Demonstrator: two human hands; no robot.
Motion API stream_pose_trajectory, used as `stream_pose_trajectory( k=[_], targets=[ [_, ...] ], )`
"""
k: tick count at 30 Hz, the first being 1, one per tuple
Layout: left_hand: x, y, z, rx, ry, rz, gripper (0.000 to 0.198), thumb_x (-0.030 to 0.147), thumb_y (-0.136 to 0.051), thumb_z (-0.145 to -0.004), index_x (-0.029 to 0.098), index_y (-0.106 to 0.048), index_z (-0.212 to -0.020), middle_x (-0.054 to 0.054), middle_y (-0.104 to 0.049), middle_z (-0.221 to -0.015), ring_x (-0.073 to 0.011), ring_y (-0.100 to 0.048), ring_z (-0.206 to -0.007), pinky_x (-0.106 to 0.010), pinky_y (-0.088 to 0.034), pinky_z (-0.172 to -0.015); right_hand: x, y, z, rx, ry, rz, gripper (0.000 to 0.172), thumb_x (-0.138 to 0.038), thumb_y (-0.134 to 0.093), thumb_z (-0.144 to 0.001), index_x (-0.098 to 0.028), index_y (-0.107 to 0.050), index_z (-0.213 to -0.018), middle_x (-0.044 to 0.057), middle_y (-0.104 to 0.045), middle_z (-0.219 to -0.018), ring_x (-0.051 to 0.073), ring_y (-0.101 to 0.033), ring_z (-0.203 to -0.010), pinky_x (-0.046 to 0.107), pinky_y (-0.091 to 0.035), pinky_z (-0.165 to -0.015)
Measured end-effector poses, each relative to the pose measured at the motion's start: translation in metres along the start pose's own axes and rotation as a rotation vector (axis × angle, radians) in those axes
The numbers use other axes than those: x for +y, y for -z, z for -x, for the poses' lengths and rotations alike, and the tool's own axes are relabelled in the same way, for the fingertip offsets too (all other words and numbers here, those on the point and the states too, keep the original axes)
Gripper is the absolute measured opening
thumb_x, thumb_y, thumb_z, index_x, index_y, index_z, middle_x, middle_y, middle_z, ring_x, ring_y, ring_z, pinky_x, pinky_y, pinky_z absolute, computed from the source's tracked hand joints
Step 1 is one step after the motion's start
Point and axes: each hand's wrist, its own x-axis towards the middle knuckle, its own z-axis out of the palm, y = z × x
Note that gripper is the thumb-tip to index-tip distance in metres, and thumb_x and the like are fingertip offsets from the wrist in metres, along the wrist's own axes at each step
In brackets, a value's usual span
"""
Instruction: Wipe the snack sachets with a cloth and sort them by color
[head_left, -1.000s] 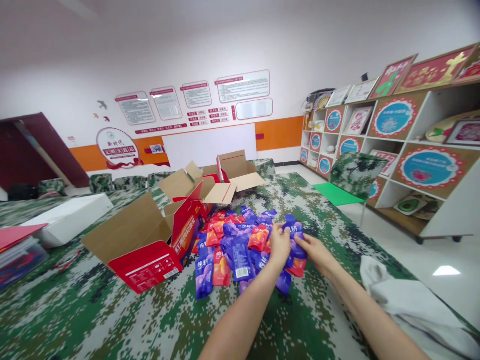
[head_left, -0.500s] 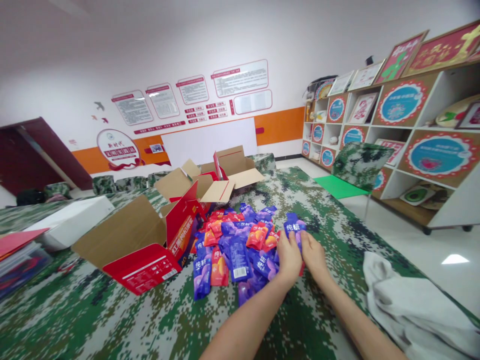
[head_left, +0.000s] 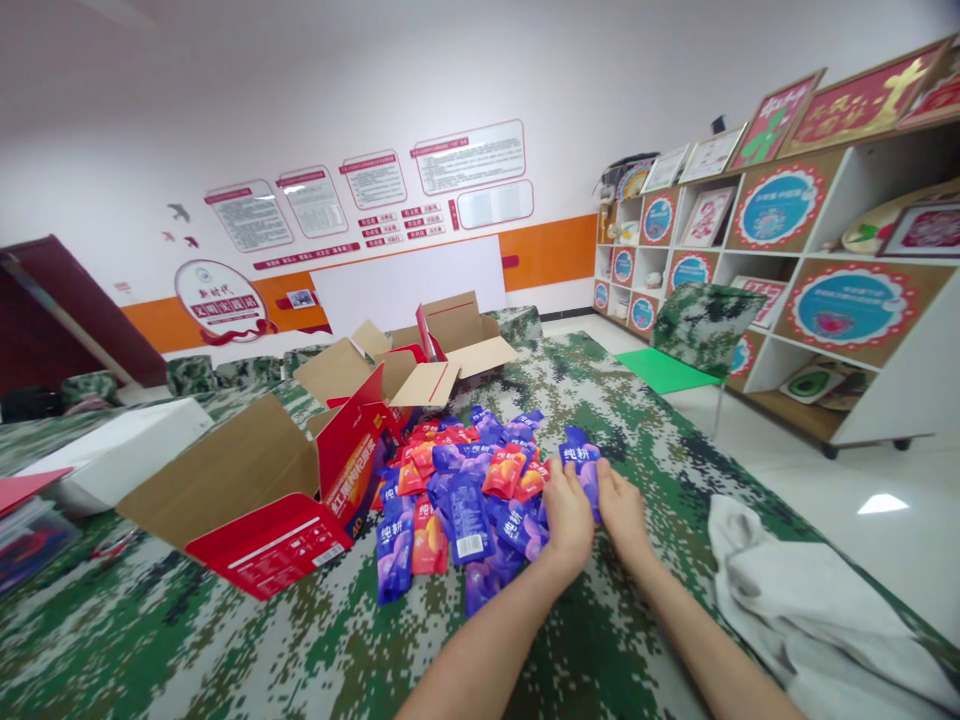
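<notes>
left hand and right hand are drawn closer together than a second ago — both part-curled, a purple pouch pinched between them beside the pile — seemingly better steadied.

A purple pouch with white characters and printed fruit is held top end up, lower part hidden, just right of heaped purple and red pouches.

This is looking like a community activity room: posters are hanging beyond the bench; shelves and a chair are standing right of it.
</notes>
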Motion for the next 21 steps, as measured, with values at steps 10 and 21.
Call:
stream_pose_trajectory(
  k=[10,21],
  targets=[
    [0.006,0.005,0.003,0.006,-0.045,0.080,0.034,0.031,-0.022,-0.091,0.017,-0.051,-0.100,-0.008,-0.060,-0.083,-0.0158,-0.056,-0.076,-0.026,-0.042,-0.071,-0.015,0.009,0.000,0.068,0.130,0.219,0.052,-0.054,-0.024,-0.085,-0.018,-0.057,-0.068,0.005,-0.059,-0.058,0.015,-0.049,-0.052,0.024,-0.032,-0.053],
    [-0.002,0.016,-0.013,-0.167,-0.144,0.065,0.023,0.012,-0.035,-0.080,0.018,-0.052,-0.094,-0.007,-0.062,-0.087,-0.0144,-0.058,-0.082,-0.026,-0.044,-0.077,0.018,0.034,-0.130,-0.021,-0.071,0.723,0.051,-0.035,-0.025,-0.088,-0.006,-0.066,-0.085,0.021,-0.066,-0.087,0.024,-0.062,-0.079,0.029,-0.040,-0.067]
  ],
)
